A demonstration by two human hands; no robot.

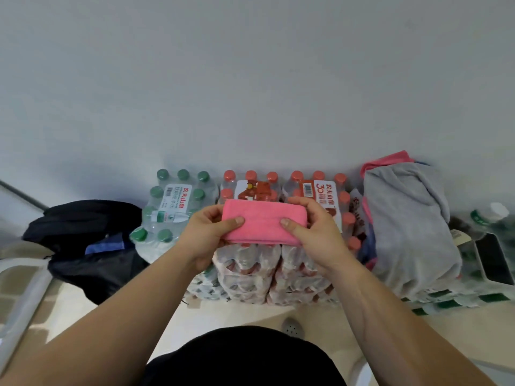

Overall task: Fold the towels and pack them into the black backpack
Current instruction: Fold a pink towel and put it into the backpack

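Nearest the camera, the person's dark clothing (245, 358) fills the bottom edge. Just beyond it a round metal drain (291, 328) sits in the pale floor (228, 313). Both bare forearms reach forward over the floor.

The left hand (211, 229) and the right hand (312, 227) each pinch one end of a folded pink towel (262, 221), with thumbs on top and fingers curled behind. The towel is held flat just above the stacked shrink-wrapped packs of red-capped bottles (250, 268), which stand between the person and the wall.

A pack of green-capped bottles (170, 207) stands beside the red-capped ones on the left. Left of that, on the floor, the black backpack (83, 218) slumps open with something blue (104, 246) showing in its mouth; what it is cannot be told.

On the right, a grey towel (404, 218) is draped over more bottle packs. The edge of another pink cloth (386, 160) pokes out behind it, and green-labelled packs (473, 296) lie lower down at the far right.

The pack labels read 农夫山泉 in red. One red-capped pack also carries a barcode and a large "30".

A plain white wall (250, 79) rises behind everything.
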